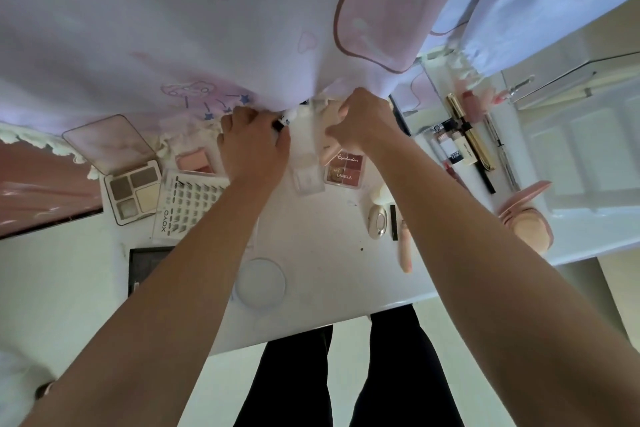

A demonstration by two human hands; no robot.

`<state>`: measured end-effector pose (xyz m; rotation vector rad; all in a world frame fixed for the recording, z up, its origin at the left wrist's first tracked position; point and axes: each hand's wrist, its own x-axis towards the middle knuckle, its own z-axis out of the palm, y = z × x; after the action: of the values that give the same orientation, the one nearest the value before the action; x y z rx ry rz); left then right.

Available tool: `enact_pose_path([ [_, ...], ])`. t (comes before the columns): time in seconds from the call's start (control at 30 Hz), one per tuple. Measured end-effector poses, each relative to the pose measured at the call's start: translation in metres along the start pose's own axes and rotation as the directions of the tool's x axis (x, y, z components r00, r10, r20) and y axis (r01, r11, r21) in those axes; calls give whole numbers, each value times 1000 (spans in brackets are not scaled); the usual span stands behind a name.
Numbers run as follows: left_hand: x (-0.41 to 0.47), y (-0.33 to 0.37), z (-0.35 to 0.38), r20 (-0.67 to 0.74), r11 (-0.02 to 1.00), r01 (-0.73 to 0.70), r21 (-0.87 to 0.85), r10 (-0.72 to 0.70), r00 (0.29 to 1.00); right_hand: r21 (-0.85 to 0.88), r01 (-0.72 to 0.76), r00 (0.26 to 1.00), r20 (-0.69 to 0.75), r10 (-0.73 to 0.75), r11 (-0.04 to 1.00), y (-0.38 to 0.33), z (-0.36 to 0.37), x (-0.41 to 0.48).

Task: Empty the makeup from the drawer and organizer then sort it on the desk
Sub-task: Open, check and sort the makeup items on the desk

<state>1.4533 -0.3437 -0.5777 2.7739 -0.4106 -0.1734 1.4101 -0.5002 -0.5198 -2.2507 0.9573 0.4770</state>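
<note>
Both my hands reach to the desk's far edge, under the hem of a hanging curtain [207, 28]. My left hand [254, 146] is closed around a small black-and-white tube [282, 122] whose tip sticks out to the right. My right hand [363, 125] is closed on a peach-coloured item [328, 153], mostly hidden by the fingers. Between the hands stands a clear plastic organizer [307, 173]. Sorted makeup lies on the white desk [329, 270]: an open grey eyeshadow palette [133, 191], a blush [194, 161], a lash box [187, 204] and a red Lameila eyeshadow [344, 168].
To the right lie a gold mascara [471, 135], pencils and tubes, an oval compact [377, 222], a pink stick [405, 250] and a pink puff case [526, 218]. A round clear lid [259, 282] and a dark palette [149, 267] sit near the front edge. A white compartment tray [588, 149] is far right.
</note>
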Motion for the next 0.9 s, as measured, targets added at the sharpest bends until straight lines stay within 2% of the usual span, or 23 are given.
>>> enact_pose_path([
  [0.1,-9,-8,-9,-26,998,20,-63,-22,999,-65,54,997,65,-50,996,-1,0,-14],
  [0.2,-35,-21,-30,-54,974,31,-227,-44,998,-62,94,992,85,-89,994,-5,6,-31],
  [0.3,-72,-30,-54,12,878,202,-433,-219,976,35,88,987,129,-92,995,-3,22,-52],
  [0.33,-84,-33,-58,49,802,281,-527,-302,952,100,92,987,123,-104,991,-1,29,-61],
  [0.37,-95,-36,-62,104,682,352,-642,-377,920,171,110,987,100,-128,979,1,34,-71],
  [0.43,-113,-38,-68,268,347,454,-821,-469,842,337,131,984,67,-163,932,5,46,-95],
  [0.5,-129,-34,-74,436,40,504,-863,-446,782,519,71,983,107,-146,852,9,58,-117],
  [0.53,-136,-32,-75,485,-48,514,-857,-415,770,582,29,981,138,-134,812,12,63,-127],
  [0.57,-142,-29,-76,510,-94,517,-851,-384,770,624,3,979,157,-129,781,15,68,-136],
  [0.63,-152,-26,-74,520,-117,515,-849,-350,779,667,-16,981,154,-117,745,22,76,-149],
  [0.73,-160,-21,-71,528,-97,528,-843,-328,783,715,-66,981,175,-87,696,32,77,-161],
  [0.8,-164,-18,-70,510,-31,525,-851,-291,810,704,-81,979,190,-77,705,37,73,-164],
  [0.9,-168,-15,-69,465,81,494,-866,-235,854,641,-10,982,150,-112,768,44,68,-168],
])
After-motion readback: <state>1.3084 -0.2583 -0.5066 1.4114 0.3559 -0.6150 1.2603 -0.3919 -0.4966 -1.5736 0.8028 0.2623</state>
